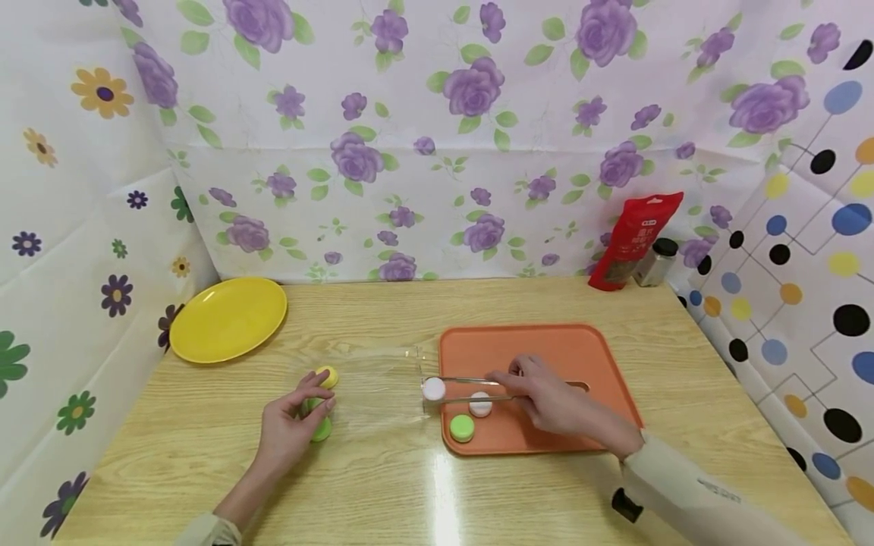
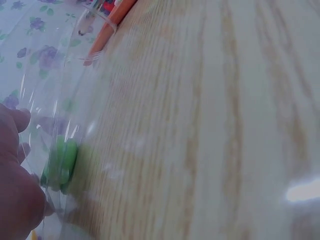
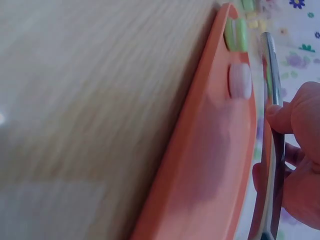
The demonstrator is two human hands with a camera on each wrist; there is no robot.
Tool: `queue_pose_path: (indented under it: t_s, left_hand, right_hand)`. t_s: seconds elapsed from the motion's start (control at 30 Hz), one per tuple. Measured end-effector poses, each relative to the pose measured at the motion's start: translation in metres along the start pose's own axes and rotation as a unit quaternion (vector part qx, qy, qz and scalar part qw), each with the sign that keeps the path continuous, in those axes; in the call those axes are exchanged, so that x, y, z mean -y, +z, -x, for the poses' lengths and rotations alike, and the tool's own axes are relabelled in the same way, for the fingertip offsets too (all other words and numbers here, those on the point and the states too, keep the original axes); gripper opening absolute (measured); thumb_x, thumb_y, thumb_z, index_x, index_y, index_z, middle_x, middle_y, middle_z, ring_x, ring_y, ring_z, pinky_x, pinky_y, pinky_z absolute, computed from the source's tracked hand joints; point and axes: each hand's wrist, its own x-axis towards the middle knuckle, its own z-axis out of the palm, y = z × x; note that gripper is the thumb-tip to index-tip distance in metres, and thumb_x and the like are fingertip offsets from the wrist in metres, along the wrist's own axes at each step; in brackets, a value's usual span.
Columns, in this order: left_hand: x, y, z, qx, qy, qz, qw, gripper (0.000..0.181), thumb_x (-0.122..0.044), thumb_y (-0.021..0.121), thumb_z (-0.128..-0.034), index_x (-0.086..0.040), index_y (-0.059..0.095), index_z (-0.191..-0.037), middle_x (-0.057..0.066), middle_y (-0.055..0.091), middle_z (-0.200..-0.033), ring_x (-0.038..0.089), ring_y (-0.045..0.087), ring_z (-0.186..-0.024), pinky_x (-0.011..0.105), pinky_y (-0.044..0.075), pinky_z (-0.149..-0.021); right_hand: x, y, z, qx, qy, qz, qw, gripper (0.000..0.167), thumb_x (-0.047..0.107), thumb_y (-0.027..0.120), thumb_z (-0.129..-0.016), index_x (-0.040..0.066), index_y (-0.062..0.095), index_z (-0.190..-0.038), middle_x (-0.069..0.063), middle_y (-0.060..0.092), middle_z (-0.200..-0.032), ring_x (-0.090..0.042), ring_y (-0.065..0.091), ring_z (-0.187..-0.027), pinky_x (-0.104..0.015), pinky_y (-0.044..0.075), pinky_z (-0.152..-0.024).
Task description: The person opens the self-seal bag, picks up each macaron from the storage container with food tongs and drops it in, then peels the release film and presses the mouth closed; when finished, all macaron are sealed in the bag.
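Observation:
My left hand (image 1: 287,432) grips the closed left end of a clear plastic box (image 1: 375,390) lying on the table. Inside that end sit a yellow macaron (image 1: 328,377) and green macarons (image 1: 321,431), partly hidden by my fingers. My right hand (image 1: 546,394) holds metal tongs (image 1: 471,380) over the tray. Between the tong tips is a pale pinkish-white macaron (image 1: 433,389), right at the box's open right end. Below the tongs, another pale macaron (image 1: 481,409) and a green macaron (image 1: 462,428) rest on the orange tray (image 1: 532,341). The left wrist view shows green macarons (image 2: 62,162) through the plastic.
A yellow plate (image 1: 228,318) stands at the back left. At the back right, a red pouch (image 1: 631,243) leans beside a jar with a black lid (image 1: 657,263). Patterned cloth (image 1: 410,152) walls in the table at the back and both sides.

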Motion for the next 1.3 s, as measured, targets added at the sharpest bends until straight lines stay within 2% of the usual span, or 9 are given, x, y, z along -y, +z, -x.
queue_pose_path:
  t_s: [0.23,0.4,0.5,0.63,0.73,0.93,1.1,1.3]
  left_hand:
    - [0.000,0.000,0.001,-0.003,-0.012,-0.004,0.9999,0.009,0.014,0.072,-0.0842,0.006,0.071,-0.088,0.024,0.063,-0.126,0.015,0.049,-0.131,0.014,0.033,-0.107]
    - [0.001,0.000,0.001,-0.003,-0.004,0.001,1.0000,0.009,0.014,0.072,-0.0840,0.007,0.071,-0.088,0.025,0.063,-0.126,0.013,0.050,-0.130,0.015,0.033,-0.108]
    - [0.001,0.000,0.000,-0.003,-0.003,0.000,1.0000,0.009,0.014,0.072,-0.0842,0.006,0.072,-0.089,0.024,0.064,-0.125,0.013,0.050,-0.130,0.015,0.033,-0.108]
    - [0.001,-0.001,-0.001,-0.004,-0.002,-0.001,1.0000,0.009,0.014,0.072,-0.0841,0.005,0.072,-0.089,0.024,0.064,-0.125,0.010,0.050,-0.129,0.015,0.034,-0.108]
    - [0.001,-0.001,0.000,-0.006,-0.001,-0.002,1.0000,0.010,0.015,0.072,-0.0836,0.006,0.072,-0.088,0.025,0.064,-0.124,0.009,0.051,-0.129,0.015,0.034,-0.107]
    - [0.002,0.000,-0.001,-0.009,0.005,0.000,1.0000,0.012,0.017,0.072,-0.0827,0.006,0.072,-0.088,0.026,0.064,-0.124,0.010,0.051,-0.128,0.016,0.035,-0.107]
    - [0.001,0.000,-0.001,-0.007,0.004,0.001,1.0000,0.011,0.017,0.072,-0.0827,0.006,0.072,-0.088,0.027,0.064,-0.123,0.012,0.052,-0.129,0.016,0.035,-0.108]
    - [0.000,0.000,-0.001,-0.005,0.003,-0.010,0.9999,0.009,0.015,0.072,-0.0835,0.007,0.071,-0.088,0.026,0.064,-0.124,0.012,0.051,-0.129,0.015,0.035,-0.107]
  right_hand:
    - [0.011,0.012,-0.038,0.047,-0.010,-0.004,0.9988,0.051,-0.007,0.063,-0.092,0.014,0.060,-0.138,-0.002,0.048,-0.097,-0.018,0.036,-0.083,-0.031,0.036,-0.070]
    - [0.020,0.020,-0.060,0.050,-0.043,-0.008,0.9978,0.052,-0.010,0.057,-0.089,0.013,0.062,-0.136,-0.003,0.049,-0.094,-0.018,0.035,-0.079,-0.030,0.033,-0.067]
    - [0.024,0.026,-0.071,0.057,-0.055,0.002,0.9969,0.047,-0.004,0.059,-0.093,0.012,0.061,-0.137,-0.004,0.050,-0.095,-0.018,0.036,-0.078,-0.030,0.033,-0.068]
    - [0.033,0.033,-0.083,0.087,-0.048,0.012,0.9950,0.045,0.002,0.062,-0.096,0.015,0.059,-0.140,-0.004,0.050,-0.098,-0.018,0.035,-0.079,-0.029,0.033,-0.069]
    - [0.041,0.037,-0.092,0.100,-0.049,0.014,0.9937,0.047,0.001,0.061,-0.096,0.017,0.058,-0.140,-0.005,0.050,-0.100,-0.018,0.035,-0.080,-0.028,0.033,-0.068]
    - [0.051,0.044,-0.107,0.105,-0.083,0.044,0.9899,0.047,0.003,0.064,-0.095,0.020,0.058,-0.139,-0.005,0.053,-0.103,-0.018,0.041,-0.081,-0.027,0.037,-0.072]
    - [0.057,0.047,-0.113,0.127,-0.075,0.058,0.9873,0.049,0.006,0.065,-0.096,0.023,0.056,-0.141,-0.006,0.054,-0.109,-0.018,0.043,-0.086,-0.027,0.040,-0.073]
    - [0.060,0.050,-0.116,0.135,-0.076,0.056,0.9864,0.048,0.004,0.062,-0.096,0.023,0.056,-0.140,-0.006,0.053,-0.107,-0.019,0.043,-0.087,-0.026,0.040,-0.072]
